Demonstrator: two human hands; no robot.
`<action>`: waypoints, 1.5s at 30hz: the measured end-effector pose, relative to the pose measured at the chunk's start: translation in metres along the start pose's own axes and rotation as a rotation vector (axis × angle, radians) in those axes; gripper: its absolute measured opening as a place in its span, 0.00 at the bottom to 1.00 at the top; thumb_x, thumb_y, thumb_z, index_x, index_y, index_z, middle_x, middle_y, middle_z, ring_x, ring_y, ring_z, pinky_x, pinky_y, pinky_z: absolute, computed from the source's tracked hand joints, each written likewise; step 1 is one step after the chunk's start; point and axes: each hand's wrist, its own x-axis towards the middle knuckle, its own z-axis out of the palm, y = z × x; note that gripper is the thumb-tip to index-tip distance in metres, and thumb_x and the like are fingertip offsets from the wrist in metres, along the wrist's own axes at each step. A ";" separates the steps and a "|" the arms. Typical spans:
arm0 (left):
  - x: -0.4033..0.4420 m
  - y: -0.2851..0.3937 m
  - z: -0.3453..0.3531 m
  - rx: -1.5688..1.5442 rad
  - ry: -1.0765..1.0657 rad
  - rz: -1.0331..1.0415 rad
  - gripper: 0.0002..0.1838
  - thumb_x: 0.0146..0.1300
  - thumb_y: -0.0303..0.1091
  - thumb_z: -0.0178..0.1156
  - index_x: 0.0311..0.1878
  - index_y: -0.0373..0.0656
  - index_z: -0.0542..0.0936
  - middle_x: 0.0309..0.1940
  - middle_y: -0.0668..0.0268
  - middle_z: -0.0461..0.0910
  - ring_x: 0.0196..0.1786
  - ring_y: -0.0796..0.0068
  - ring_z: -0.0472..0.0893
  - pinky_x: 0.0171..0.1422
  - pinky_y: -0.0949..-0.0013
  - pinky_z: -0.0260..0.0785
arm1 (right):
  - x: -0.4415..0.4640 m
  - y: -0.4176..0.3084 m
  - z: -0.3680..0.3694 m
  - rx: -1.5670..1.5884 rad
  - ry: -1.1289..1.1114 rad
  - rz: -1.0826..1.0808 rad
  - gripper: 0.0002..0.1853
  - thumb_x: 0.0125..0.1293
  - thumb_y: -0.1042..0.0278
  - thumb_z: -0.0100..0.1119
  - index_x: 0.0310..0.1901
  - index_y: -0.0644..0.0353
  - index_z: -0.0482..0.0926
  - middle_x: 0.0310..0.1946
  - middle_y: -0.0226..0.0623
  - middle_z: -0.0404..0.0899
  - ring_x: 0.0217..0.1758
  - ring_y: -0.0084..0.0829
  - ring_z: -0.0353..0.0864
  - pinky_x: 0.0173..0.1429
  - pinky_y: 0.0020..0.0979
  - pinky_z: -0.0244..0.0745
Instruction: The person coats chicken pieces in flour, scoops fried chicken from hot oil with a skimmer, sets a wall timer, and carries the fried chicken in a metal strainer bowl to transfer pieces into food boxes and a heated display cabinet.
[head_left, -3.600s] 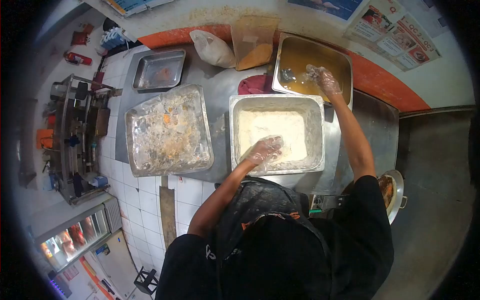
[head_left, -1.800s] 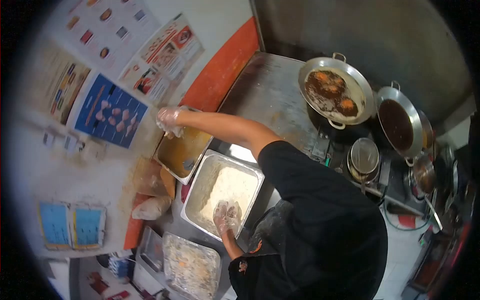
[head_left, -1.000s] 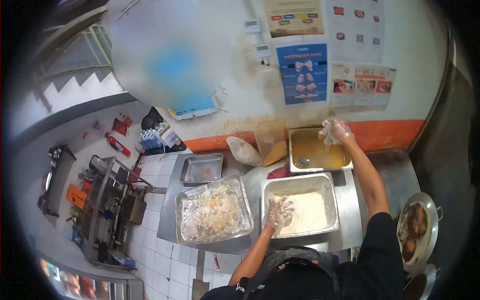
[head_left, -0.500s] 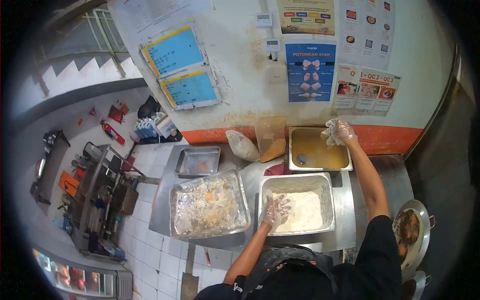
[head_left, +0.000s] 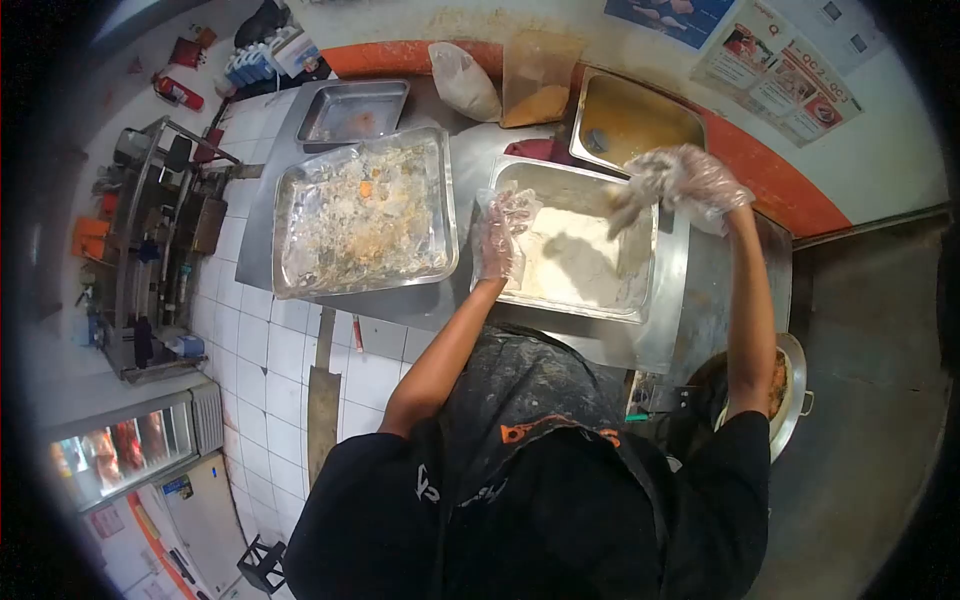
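My right hand (head_left: pixel 708 190), in a clear plastic glove, is raised over the right side of the deep flour tray (head_left: pixel 648 300). Its fingers close on a pale, lumpy piece of food (head_left: pixel 635 188), smeared by motion, so its kind is unclear. White flour (head_left: pixel 570 262) covers the bottom of that tray, and a shadow falls across it. My left hand (head_left: pixel 506 232), also gloved, is at the tray's left wall with its fingers stretched out and nothing seen in them. Just behind stands a deep pan (head_left: pixel 577 140) of yellowish liquid (head_left: pixel 650 112), with a dark round thing (head_left: pixel 597 139) in it.
A wide metal tray (head_left: pixel 449 215) with floury crumbs lies to the left. Behind it is a smaller metal tray (head_left: pixel 354 88). Two plastic bags (head_left: pixel 463 84) of powder lean against the wall. A round pan (head_left: pixel 792 385) with browned food stands at right.
My right hand has come from above the liquid toward me, over the flour tray, with the piece. My left hand has shifted to the tray's left wall. The view has tilted down.
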 end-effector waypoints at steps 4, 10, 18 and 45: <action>0.008 -0.021 -0.005 -0.065 0.036 0.069 0.27 0.68 0.50 0.42 0.61 0.38 0.67 0.53 0.58 0.73 0.45 0.73 0.78 0.48 0.70 0.72 | 0.001 0.011 0.023 -0.778 0.164 0.131 0.24 0.51 0.53 0.67 0.48 0.55 0.79 0.41 0.42 0.81 0.42 0.34 0.79 0.48 0.31 0.71; 0.066 -0.106 -0.042 1.693 0.072 0.814 0.22 0.64 0.34 0.44 0.61 0.39 0.66 0.51 0.55 0.75 0.49 0.58 0.77 0.55 0.61 0.69 | 0.042 0.112 0.046 -0.779 0.046 0.093 0.18 0.54 0.62 0.60 0.48 0.56 0.78 0.40 0.42 0.81 0.42 0.36 0.80 0.48 0.32 0.73; 0.069 -0.038 0.007 1.268 -0.115 0.438 0.25 0.60 0.29 0.44 0.63 0.45 0.64 0.52 0.46 0.72 0.52 0.49 0.74 0.57 0.52 0.65 | 0.110 0.232 0.156 -1.046 0.228 -0.346 0.23 0.57 0.51 0.52 0.42 0.65 0.78 0.37 0.50 0.79 0.41 0.44 0.79 0.47 0.40 0.72; -0.031 0.007 0.020 1.247 -0.644 -0.622 0.41 0.63 0.66 0.36 0.66 0.38 0.59 0.65 0.44 0.56 0.68 0.53 0.57 0.69 0.62 0.49 | -0.018 0.234 0.156 -0.883 -0.299 0.121 0.22 0.66 0.55 0.39 0.55 0.58 0.70 0.44 0.56 0.75 0.45 0.45 0.78 0.49 0.41 0.70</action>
